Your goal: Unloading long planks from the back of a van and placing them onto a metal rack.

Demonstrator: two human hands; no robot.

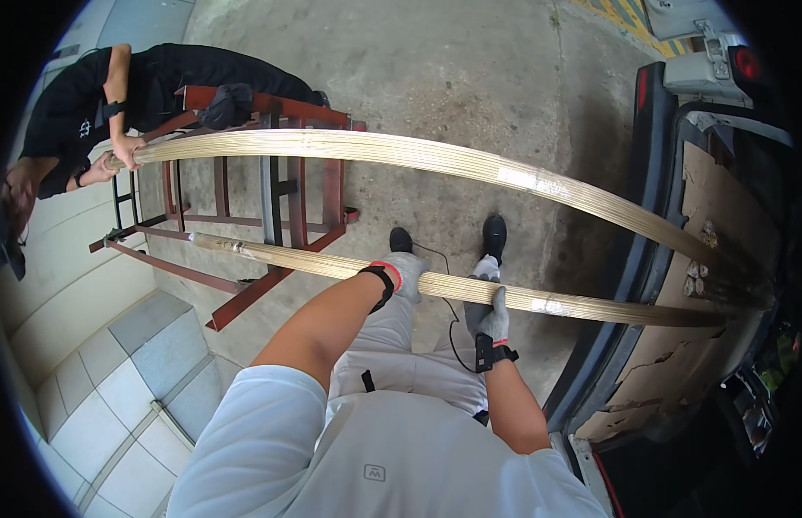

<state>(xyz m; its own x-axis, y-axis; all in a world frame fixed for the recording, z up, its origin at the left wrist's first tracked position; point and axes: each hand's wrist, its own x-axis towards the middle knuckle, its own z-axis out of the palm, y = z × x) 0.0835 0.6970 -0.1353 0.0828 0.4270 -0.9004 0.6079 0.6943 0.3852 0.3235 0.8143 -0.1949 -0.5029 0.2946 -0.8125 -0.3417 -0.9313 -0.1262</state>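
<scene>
A long bundle of pale gold strips (pixel 332 263) runs crosswise in front of me, from the red metal rack (pixel 237 298) on the left into the vehicle's cargo space on the right. My left hand (pixel 406 274), in a grey glove, is wrapped over the bundle near its middle. Further right, my gloved right hand (pixel 496 318) grips the same bundle, its thumb over the near edge and its other fingers partly hidden. Beyond lies a second, similar bundle (pixel 366 145), bowed across the view. A co-worker's hands (pixel 125 154) hold its left end.
The co-worker in black (pixel 168 78) leans over the rack at the far left. On the right, the vehicle's rear bumper (pixel 647 164) borders a cardboard-lined cargo bed (pixel 642 384). More bundle ends (pixel 696 278) lie inside. Tiles (pixel 94 406) cover the lower left; a black cable (pixel 452 332) hangs by my right wrist.
</scene>
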